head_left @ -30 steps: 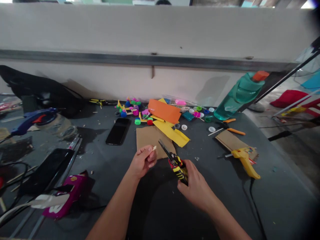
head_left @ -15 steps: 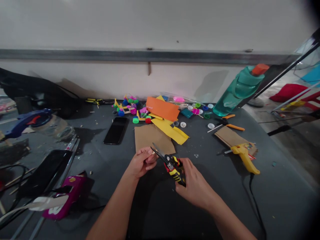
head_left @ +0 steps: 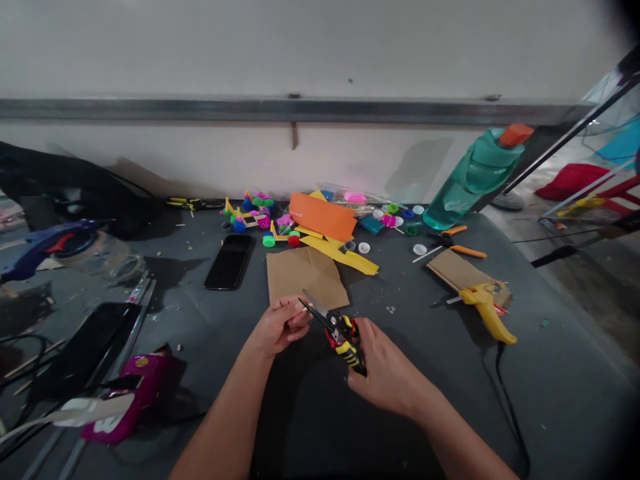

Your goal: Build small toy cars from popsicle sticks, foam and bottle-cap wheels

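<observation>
R hand (head_left: pixel 384 365) wrapped round the handles of the snips (head_left: pixel 335 325); L hand (head_left: pixel 277 327) pinches a small pale stick (head_left: pixel 307 306), mostly hidden, by the blades. Snips prob. stiff, heavyish, best held by handles; stick likely light, brittle. Snips' long axis diag., tips fwd-left, blades apart, near cardboard (head_left: pixel 306 270).

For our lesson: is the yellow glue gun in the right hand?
No, the right hand holds snips; the yellow glue gun lies apart.
</observation>
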`<state>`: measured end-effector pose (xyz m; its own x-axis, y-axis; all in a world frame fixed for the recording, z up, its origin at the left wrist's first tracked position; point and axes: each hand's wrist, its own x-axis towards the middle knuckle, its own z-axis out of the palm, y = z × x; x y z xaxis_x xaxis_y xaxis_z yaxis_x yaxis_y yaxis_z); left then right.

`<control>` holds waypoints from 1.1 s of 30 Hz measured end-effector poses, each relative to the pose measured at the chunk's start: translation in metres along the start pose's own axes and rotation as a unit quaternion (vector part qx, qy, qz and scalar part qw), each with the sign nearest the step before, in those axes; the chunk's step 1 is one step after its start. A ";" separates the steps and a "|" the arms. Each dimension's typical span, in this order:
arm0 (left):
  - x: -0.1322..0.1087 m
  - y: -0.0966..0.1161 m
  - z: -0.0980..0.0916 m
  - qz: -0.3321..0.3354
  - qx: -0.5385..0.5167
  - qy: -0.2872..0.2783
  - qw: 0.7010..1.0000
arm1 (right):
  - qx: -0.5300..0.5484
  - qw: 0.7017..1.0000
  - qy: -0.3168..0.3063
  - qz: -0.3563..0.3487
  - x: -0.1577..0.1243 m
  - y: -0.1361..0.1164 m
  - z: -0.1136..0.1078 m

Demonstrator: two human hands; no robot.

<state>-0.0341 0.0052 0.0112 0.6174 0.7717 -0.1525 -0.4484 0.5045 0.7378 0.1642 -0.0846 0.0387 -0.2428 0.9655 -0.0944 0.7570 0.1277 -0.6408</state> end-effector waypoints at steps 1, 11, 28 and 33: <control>0.000 0.000 0.000 -0.001 0.003 0.004 1.000 | 0.000 1.000 -0.006 0.001 0.000 0.000 0.000; 0.000 -0.001 -0.001 0.005 0.015 0.007 1.000 | 0.018 1.000 -0.022 0.000 0.000 -0.001 0.003; -0.001 -0.005 -0.003 0.015 -0.001 0.011 1.000 | -0.059 0.997 -0.039 0.010 0.004 0.000 0.007; -0.002 -0.002 -0.002 0.012 0.035 0.031 0.999 | -0.039 0.999 -0.021 0.012 0.006 0.005 0.007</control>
<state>-0.0357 0.0038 0.0084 0.5643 0.8073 -0.1728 -0.4156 0.4586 0.7855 0.1625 -0.0796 0.0300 -0.2480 0.9583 -0.1423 0.8076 0.1234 -0.5767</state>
